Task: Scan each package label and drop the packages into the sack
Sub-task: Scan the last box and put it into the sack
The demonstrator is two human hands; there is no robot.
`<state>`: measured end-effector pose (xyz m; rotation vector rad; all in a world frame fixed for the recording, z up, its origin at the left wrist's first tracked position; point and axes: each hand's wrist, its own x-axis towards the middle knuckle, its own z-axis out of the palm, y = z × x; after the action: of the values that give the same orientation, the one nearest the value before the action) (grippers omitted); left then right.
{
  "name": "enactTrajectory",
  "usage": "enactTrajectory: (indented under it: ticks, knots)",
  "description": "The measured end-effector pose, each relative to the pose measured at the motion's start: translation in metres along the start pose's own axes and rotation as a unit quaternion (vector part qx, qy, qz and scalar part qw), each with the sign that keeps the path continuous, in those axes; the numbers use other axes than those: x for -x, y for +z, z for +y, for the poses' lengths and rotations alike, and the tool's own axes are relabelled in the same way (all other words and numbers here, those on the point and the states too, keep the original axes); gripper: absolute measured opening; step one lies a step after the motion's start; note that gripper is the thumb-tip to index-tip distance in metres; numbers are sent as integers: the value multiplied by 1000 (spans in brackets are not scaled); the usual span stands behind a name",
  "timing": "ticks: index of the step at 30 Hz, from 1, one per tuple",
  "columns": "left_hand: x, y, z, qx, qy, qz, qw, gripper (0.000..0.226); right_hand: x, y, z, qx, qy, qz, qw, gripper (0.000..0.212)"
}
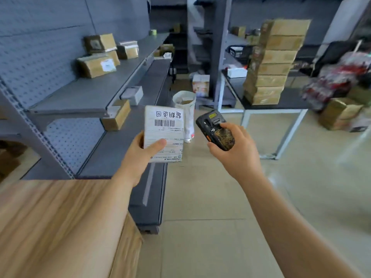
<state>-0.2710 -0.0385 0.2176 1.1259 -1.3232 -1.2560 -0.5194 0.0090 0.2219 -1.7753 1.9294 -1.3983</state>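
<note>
While my left hand [140, 155] grips a labelled package [164, 133], thumb pressed across the lower label and barcode facing up toward me, my right hand [234, 149] is wrapped around a black handheld scanner [214, 130] held just beside it. Beyond both, the white sack [185, 109] stands open on the floor near the grey shelving [96, 93], with a box visible inside.

One held package [164, 133], one scanner [215, 130], one sack [185, 109], two hands [140, 157] [236, 149].
</note>
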Motion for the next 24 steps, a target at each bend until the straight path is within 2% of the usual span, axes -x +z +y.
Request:
enactTrajectory:
  ticks: [6,15,21,24]
  knots:
    - [-57,62,-2,-10,-7,-16,1000,81,-54,-16,57,13,3,9,1000,57]
    - [-204,70,-32,-5,-16,-12,1000,82,-180,55,108,32,-8,-6,999,59]
    - [-344,93,-34,3,-14,-28,1000,69,-293,85,137,71,23,8,997,59]
    - [-401,106,-31,7,-11,-32,999,51,-342,100,151,95,28,9,995,60]
